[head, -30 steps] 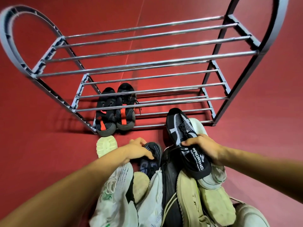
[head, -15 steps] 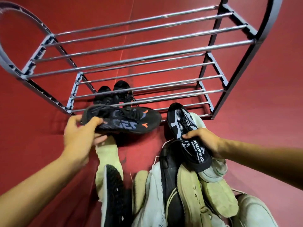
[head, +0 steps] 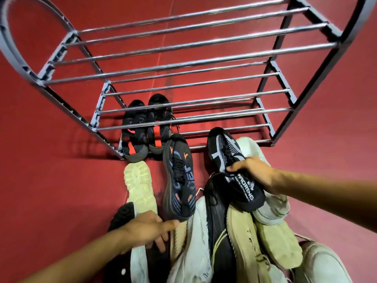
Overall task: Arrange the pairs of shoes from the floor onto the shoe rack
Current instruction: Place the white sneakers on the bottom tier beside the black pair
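Observation:
A metal shoe rack (head: pixel 183 64) with chrome bars stands on the red floor. A black pair with orange marks (head: pixel 145 129) sits on its lowest tier at the left. My left hand (head: pixel 146 229) holds the heel of a black sneaker with blue and orange marks (head: pixel 179 178), toe pointing at the rack. My right hand (head: pixel 253 172) grips a black and white knit sneaker (head: pixel 230 166) by its collar, above the shoe pile.
A heap of shoes lies on the floor in front of me: a black shoe (head: pixel 216 203), beige shoes (head: pixel 265 237), white shoes (head: pixel 195 252) and an upturned pale sole (head: pixel 140 184). Red floor (head: pixel 51 180) stretches left and right of the rack.
My left hand lifted the blue-orange sneaker out of the pile, raised it sideways, then turned it toe-forward and lowered it in front of the rack. The right hand kept its sneaker nearly still.

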{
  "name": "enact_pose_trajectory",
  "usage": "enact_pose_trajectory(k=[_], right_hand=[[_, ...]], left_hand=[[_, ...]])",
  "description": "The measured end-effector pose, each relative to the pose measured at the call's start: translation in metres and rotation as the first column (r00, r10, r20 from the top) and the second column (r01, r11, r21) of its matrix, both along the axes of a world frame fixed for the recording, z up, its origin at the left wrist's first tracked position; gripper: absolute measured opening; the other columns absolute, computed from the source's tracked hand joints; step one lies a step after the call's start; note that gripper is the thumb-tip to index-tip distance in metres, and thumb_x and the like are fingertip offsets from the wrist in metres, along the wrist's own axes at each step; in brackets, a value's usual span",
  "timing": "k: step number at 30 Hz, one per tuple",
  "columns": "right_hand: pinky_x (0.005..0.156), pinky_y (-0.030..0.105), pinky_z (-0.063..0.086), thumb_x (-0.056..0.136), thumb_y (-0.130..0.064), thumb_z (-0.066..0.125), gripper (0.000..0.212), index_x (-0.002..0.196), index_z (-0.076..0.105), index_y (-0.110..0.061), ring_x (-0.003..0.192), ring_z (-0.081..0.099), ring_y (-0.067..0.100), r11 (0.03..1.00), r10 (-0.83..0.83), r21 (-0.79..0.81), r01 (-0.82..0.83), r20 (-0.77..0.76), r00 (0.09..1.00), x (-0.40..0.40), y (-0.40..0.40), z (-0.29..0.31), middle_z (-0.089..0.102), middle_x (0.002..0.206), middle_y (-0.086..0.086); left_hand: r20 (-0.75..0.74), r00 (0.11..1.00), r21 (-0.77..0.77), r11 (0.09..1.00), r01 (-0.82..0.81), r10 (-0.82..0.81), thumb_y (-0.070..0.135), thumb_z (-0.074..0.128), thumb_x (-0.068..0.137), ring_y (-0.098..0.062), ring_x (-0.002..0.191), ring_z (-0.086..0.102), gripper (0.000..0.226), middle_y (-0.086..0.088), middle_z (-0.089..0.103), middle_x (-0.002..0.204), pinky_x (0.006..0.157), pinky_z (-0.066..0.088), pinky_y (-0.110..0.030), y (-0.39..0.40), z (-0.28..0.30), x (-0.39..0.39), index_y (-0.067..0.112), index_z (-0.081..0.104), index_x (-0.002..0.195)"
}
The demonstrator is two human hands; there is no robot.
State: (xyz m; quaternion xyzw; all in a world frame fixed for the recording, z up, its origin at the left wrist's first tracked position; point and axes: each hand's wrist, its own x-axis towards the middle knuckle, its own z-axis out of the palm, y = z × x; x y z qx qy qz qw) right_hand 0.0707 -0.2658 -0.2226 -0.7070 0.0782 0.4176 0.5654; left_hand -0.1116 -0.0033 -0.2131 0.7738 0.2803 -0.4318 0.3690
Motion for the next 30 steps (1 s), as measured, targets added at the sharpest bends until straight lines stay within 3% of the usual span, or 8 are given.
enact_pose_trajectory(k=[4, 8, 10, 15, 18, 21, 27, 30], right_hand=[[0.086, 0.045, 0.06, 0.075, -0.011, 0.074, 0.029, 0.1, 0.074, 0.004, 0.085, 0.074, 0.036, 0.99, 0.077, -0.125, -0.072, 0.029, 0.997, 0.004, 0.006, 0.003, 0.077, 0.094, 0.021], [0.064, 0.031, 0.061, 0.076, -0.022, 0.078, 0.018, 0.086, 0.073, -0.008, 0.068, 0.073, 0.024, 0.876, 0.356, -0.379, -0.299, 0.088, 0.93, 0.012, 0.021, 0.009, 0.078, 0.079, 0.009], [0.07, 0.026, 0.058, 0.081, -0.032, 0.076, 0.017, 0.083, 0.071, -0.016, 0.079, 0.071, 0.023, 0.748, 0.55, -0.515, -0.418, 0.129, 0.825, 0.015, 0.025, 0.019, 0.075, 0.081, 0.001], [0.09, 0.026, 0.043, 0.089, -0.057, 0.059, 0.041, 0.109, 0.071, -0.023, 0.109, 0.063, 0.028, 0.444, 0.801, -0.793, -0.417, 0.142, 0.582, 0.017, 0.024, 0.031, 0.071, 0.11, 0.007], [0.085, 0.027, 0.043, 0.088, -0.064, 0.055, 0.044, 0.079, 0.064, -0.022, 0.095, 0.058, 0.026, 0.361, 0.84, -0.823, -0.439, 0.082, 0.536, 0.017, 0.021, 0.022, 0.066, 0.096, 0.006], [0.079, 0.027, 0.039, 0.084, -0.067, 0.059, 0.049, 0.061, 0.048, -0.025, 0.088, 0.053, 0.027, 0.384, 0.818, -0.826, -0.413, 0.097, 0.567, 0.019, 0.02, 0.024, 0.059, 0.079, 0.003], [0.077, 0.026, 0.04, 0.084, -0.062, 0.064, 0.045, 0.069, 0.053, -0.021, 0.09, 0.056, 0.026, 0.395, 0.818, -0.811, -0.432, 0.096, 0.567, 0.017, 0.027, 0.022, 0.062, 0.085, 0.006], [0.076, 0.025, 0.043, 0.088, -0.059, 0.06, 0.043, 0.068, 0.056, -0.022, 0.089, 0.061, 0.025, 0.378, 0.828, -0.806, -0.455, 0.074, 0.556, 0.017, 0.028, 0.026, 0.065, 0.085, 0.005]], left_hand=[[0.26, 0.959, 0.011, 0.993, -0.114, 0.107, 0.039, 0.066, 0.087, -0.013, 0.046, 0.052, 0.035, -0.014, 0.075, 0.067, 0.047, 0.04, -0.023, 0.035, 0.003, 0.01, 0.008, 0.068, 0.07], [0.506, 0.844, 0.346, 0.855, -0.386, 0.176, 0.052, 0.066, 0.077, -0.022, 0.066, 0.063, 0.038, 0.002, 0.072, 0.069, 0.062, 0.044, -0.033, 0.077, 0.006, 0.004, 0.013, 0.064, 0.074], [0.473, 0.847, 0.418, 0.784, -0.46, 0.244, 0.066, 0.072, 0.066, -0.026, 0.08, 0.063, 0.055, -0.001, 0.067, 0.084, 0.068, 0.046, -0.035, 0.09, 0.002, -0.006, 0.017, 0.058, 0.088], [0.108, 0.921, 0.315, 0.865, -0.39, 0.375, 0.069, 0.088, 0.021, -0.029, 0.122, 0.052, 0.148, -0.006, 0.049, 0.133, 0.1, 0.049, -0.044, 0.067, -0.028, -0.06, 0.019, 0.022, 0.144], [0.148, 0.941, 0.323, 0.884, -0.338, 0.305, 0.063, 0.09, 0.023, -0.027, 0.123, 0.052, 0.151, -0.005, 0.049, 0.137, 0.101, 0.049, -0.042, 0.054, -0.037, -0.077, 0.036, 0.007, 0.147], [0.376, 0.884, 0.307, 0.862, -0.403, 0.279, 0.065, 0.09, 0.026, -0.019, 0.106, 0.063, 0.12, 0.008, 0.063, 0.118, 0.089, 0.053, -0.038, 0.063, -0.018, -0.066, 0.039, 0.035, 0.128], [0.551, 0.662, -0.073, 0.819, -0.568, 0.508, 0.058, 0.081, 0.061, -0.018, 0.096, 0.071, 0.062, 0.005, 0.073, 0.11, 0.083, 0.056, -0.04, 0.067, 0.051, -0.016, 0.034, 0.057, 0.113], [0.196, 0.508, -0.59, 0.514, -0.623, 0.839, 0.039, 0.048, 0.088, -0.036, 0.101, 0.072, 0.046, -0.016, 0.074, 0.107, 0.086, 0.056, -0.045, 0.048, 0.074, -0.002, 0.007, 0.068, 0.114]])
